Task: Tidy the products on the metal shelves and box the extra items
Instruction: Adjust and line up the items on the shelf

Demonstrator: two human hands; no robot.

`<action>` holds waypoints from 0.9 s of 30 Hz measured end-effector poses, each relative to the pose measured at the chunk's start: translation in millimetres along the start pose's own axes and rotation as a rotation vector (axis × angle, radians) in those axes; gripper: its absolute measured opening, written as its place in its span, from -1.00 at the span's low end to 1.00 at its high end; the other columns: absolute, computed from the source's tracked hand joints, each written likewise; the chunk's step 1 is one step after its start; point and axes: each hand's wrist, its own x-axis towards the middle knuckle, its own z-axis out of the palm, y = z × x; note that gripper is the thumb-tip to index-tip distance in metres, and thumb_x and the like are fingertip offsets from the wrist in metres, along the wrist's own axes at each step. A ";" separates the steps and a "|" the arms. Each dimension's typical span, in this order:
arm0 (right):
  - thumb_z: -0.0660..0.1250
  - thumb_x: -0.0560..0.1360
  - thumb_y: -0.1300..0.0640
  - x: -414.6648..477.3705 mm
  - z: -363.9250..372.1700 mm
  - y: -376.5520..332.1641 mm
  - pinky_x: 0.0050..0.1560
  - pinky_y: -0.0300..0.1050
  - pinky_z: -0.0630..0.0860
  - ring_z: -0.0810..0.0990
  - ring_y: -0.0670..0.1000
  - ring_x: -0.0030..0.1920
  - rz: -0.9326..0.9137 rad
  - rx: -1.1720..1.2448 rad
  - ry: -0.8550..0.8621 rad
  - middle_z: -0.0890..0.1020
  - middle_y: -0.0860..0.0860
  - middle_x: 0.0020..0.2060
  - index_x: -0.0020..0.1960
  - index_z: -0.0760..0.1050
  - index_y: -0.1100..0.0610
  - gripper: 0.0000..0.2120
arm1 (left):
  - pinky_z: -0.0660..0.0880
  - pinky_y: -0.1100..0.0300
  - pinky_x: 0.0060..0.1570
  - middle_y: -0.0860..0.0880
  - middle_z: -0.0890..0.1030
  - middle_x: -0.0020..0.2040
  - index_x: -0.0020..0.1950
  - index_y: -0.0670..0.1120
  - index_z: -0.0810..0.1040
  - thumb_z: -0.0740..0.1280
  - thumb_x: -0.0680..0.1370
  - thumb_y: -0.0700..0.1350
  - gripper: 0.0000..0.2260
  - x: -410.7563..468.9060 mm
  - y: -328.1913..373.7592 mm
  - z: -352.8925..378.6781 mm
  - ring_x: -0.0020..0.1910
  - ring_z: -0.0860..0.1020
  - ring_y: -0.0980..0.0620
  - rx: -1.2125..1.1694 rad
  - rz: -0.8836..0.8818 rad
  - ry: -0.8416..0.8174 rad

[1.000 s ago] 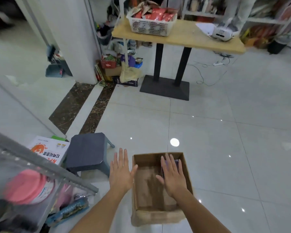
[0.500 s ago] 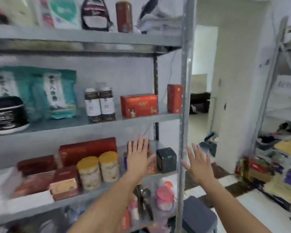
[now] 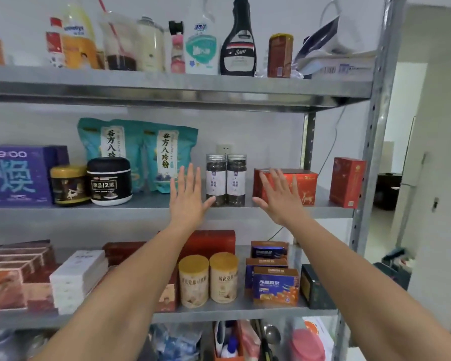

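Left hand [image 3: 186, 201]: raised, fingers straight and spread, holding nothing; just left of twin jars [image 3: 225, 178] on middle tier of metal shelves [image 3: 89, 211]
Right hand [image 3: 280, 199]: likewise flat and empty, in front of wide red box [image 3: 306, 182]; contact not discernible
Change: a second ago both hands over an open carton on the floor; half a second ago at the tier below; now lifted to middle tier, carton out of view
Bearing on task: probably back at sorting after a boxing trip, next surplus item not yet chosen
Products, middle tier: teal bags [image 3: 167, 155], black tub [image 3: 109, 181], tall red box [image 3: 346, 182], all upright
Tier below: yellow canisters [image 3: 208, 280], blue boxes [image 3: 275, 286], stacked cartons at left
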 end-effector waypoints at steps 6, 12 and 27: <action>-0.13 0.57 -0.34 45.5 2.2 -0.3 0.47 0.20 -0.32 -0.30 0.08 0.55 0.011 0.010 0.007 -0.24 0.09 0.57 0.58 -0.28 0.03 -0.25 | -0.30 -0.07 0.48 -0.13 -0.32 0.57 0.56 -0.13 -0.36 -0.03 0.56 0.38 -0.15 32.8 -4.7 20.2 0.55 -0.32 -0.13 -0.163 -0.052 -0.155; -0.10 0.57 -0.34 84.1 2.7 -14.0 0.47 0.18 -0.36 -0.30 0.06 0.55 -0.029 0.122 0.024 -0.24 0.06 0.57 0.57 -0.33 0.06 -0.22 | -0.10 -0.07 0.51 -0.12 -0.12 0.61 0.59 -0.14 -0.23 0.17 0.52 0.37 -0.08 56.5 8.1 35.6 0.59 -0.10 -0.08 -0.469 -0.185 -0.272; -0.09 0.61 -0.28 122.5 -12.1 -34.6 0.47 0.17 -0.42 -0.17 0.01 0.57 -0.259 0.207 0.231 -0.04 0.01 0.59 0.59 -0.10 -0.03 -0.36 | 0.44 0.33 -0.17 0.00 0.59 0.01 0.16 -0.10 0.53 0.53 0.42 -0.18 -0.64 59.9 20.3 28.2 -0.07 0.56 0.06 -1.307 -0.479 -0.101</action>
